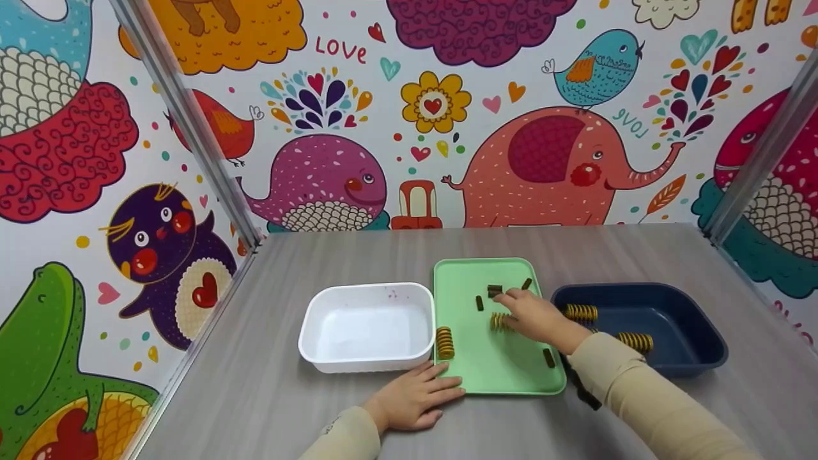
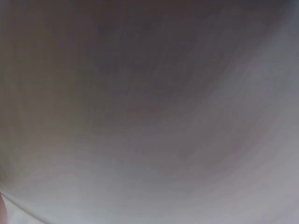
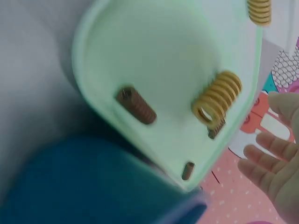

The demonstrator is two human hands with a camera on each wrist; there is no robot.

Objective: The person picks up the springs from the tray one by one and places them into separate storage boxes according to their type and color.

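Observation:
My right hand (image 1: 533, 316) reaches over the green tray (image 1: 498, 377) from its right side. Its fingers look relaxed and apart in the right wrist view, where the hand (image 3: 280, 158) holds nothing. Nearest to it lies a yellow coil spring (image 1: 500, 321). Small dark brown springs, such as one at the middle (image 1: 480, 303) and one at the right edge (image 1: 549, 358), lie scattered on the tray. Another yellow spring (image 1: 445, 343) lies by the tray's left edge. My left hand (image 1: 415, 396) rests with extended fingers at the tray's front left corner.
Left of the tray stands a white bin (image 1: 367, 365). On the right, a dark blue bin (image 1: 693, 332) contains yellow springs (image 1: 581, 312). A dark strap (image 1: 586, 393) shows under the right forearm. Patterned panels (image 1: 422, 211) border the table. The left wrist view is dark and blurred.

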